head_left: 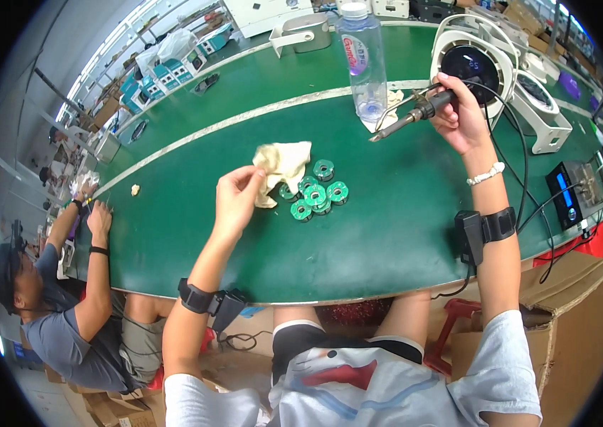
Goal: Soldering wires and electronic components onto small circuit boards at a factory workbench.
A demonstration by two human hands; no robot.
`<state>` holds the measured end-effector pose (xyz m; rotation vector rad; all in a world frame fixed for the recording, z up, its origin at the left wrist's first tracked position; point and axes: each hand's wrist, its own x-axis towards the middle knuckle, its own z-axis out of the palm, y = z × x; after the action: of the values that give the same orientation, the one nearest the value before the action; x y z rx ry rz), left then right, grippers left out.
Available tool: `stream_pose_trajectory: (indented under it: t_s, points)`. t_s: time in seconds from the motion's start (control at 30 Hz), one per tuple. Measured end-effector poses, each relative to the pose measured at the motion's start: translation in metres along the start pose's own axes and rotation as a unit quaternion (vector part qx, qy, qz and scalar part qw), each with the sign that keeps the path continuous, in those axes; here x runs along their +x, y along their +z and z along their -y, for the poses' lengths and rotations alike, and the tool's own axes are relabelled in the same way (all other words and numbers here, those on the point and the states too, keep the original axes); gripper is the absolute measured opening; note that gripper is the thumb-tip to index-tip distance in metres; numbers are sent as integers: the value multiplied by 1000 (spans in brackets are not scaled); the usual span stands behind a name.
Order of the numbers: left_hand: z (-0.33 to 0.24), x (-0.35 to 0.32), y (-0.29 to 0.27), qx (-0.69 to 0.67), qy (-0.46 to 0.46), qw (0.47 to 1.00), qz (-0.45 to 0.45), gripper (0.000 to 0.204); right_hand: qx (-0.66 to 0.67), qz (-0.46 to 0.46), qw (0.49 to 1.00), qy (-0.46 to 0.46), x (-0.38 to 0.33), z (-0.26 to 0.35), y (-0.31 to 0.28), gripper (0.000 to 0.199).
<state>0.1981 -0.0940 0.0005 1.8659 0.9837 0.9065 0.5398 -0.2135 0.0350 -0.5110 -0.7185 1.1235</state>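
Landmark = clear plastic bottle (369, 78), white cap, pink-purple label, upright on the green bench mat (223, 260).

Our right hand (463, 117) is to the right of the bottle, fingers closed round the dark handle of a soldering iron (416, 114). Iron slants down-left, bare tip showing just in front of the bottle's base (can't tell the height over the mat). Our left hand (237, 199) is left of the bottle and nearer us, thumb and forefinger pinching the edge of a crumpled cream cloth (291, 158); other fingers curled in.

Green ring-shaped components (337, 192), centre holes visible, sit in a loose pile nearer us than the bottle and slightly to its left. Some overlap; the pile is right beside the cloth.

Right of the bottle: a white-framed round unit (466, 64) with a dark lit face, behind our right hand. Further right and nearer us, a control box (567, 196) with a blue-edged display, cables running by it. Far left of the bottle, a co-worker (73, 320) sits at the same bench, both forearms up at its edge. We've got black strapped modules (469, 238) on both forearms.
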Motion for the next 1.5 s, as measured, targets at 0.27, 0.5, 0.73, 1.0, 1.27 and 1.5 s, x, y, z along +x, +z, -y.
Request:
stream_pose_trajectory:
  t_s: [0.27, 0.5, 0.73, 1.0, 1.27, 1.5]
  points:
    - [-34, 18, -7, 226, 243, 939, -87, 17, 7, 20, 1000, 10, -1, 1, 2, 24]
    - [-41, -33, 15, 82, 151, 970, 173, 19, 18, 22, 1000, 11, 1, -1, 3, 24]
    - [-53, -38, 59, 405, 246, 879, 48, 36, 23, 24, 999, 23, 0, 0, 0, 24]
    - [-52, -39, 84, 474, 213, 853, 48, 46, 28, 4, 999, 16, -1, -2, 0, 25]
    - [-44, -30, 88, 509, 273, 816, -1, 47, 14, -4, 999, 31, -2, -2, 7, 28]
    - [-49, -51, 78, 477, 271, 835, 36, 58, 28, 26, 999, 22, -2, -4, 4, 24]
